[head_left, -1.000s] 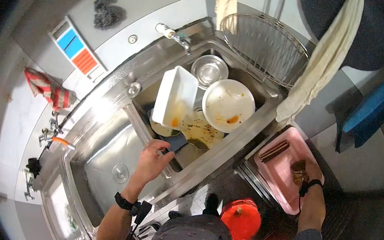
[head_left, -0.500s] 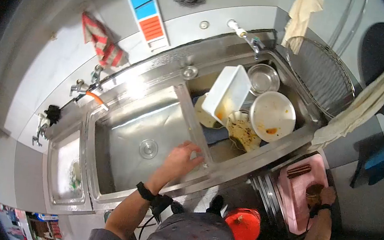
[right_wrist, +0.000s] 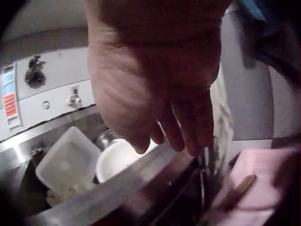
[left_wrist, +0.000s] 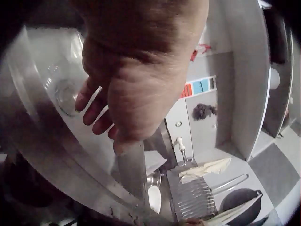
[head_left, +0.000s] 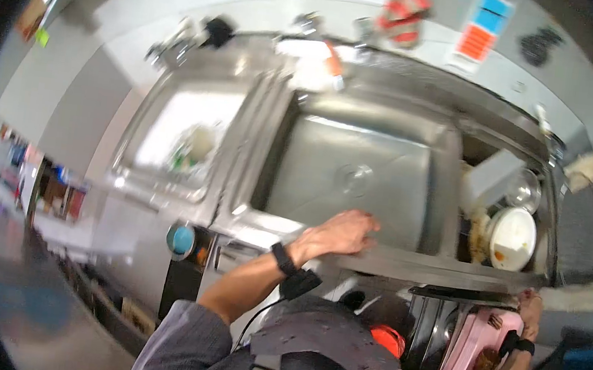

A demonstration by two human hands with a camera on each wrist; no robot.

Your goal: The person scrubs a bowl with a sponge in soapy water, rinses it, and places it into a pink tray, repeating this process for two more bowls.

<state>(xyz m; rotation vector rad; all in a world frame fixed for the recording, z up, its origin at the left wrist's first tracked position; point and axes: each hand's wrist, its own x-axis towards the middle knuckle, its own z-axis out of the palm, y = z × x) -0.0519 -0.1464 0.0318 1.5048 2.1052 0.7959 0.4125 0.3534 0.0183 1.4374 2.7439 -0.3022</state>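
My left hand point(head_left: 338, 234) hovers over the front rim of the middle sink basin point(head_left: 359, 148), fingers loosely bent around nothing. In the left wrist view its fingers hang relaxed above the steel. My right hand point(head_left: 529, 314) is beside the far end of a pink plastic basket point(head_left: 468, 343), holding nothing; the right wrist view shows its fingers extended downward. Inside the basket lie a rounded brown object point(head_left: 487, 364) and a few dark brown strips point(head_left: 494, 321). The right basin holds a white rectangular tub point(right_wrist: 70, 160), a soiled white bowl point(head_left: 513, 239) and a metal bowl point(head_left: 524, 189).
Left of the middle basin is a shallower basin point(head_left: 189, 136) with whitish and green stuff in it. Taps point(head_left: 304, 25) line the back wall. A wire basket point(left_wrist: 195, 197) hangs by the right basin. A red bucket point(head_left: 389, 338) stands on the floor.
The head view has swung left along the sinks. My right hand has left the brown object in the pink basket and moved toward the basket's far end. My left hand has shifted left, to the middle basin.
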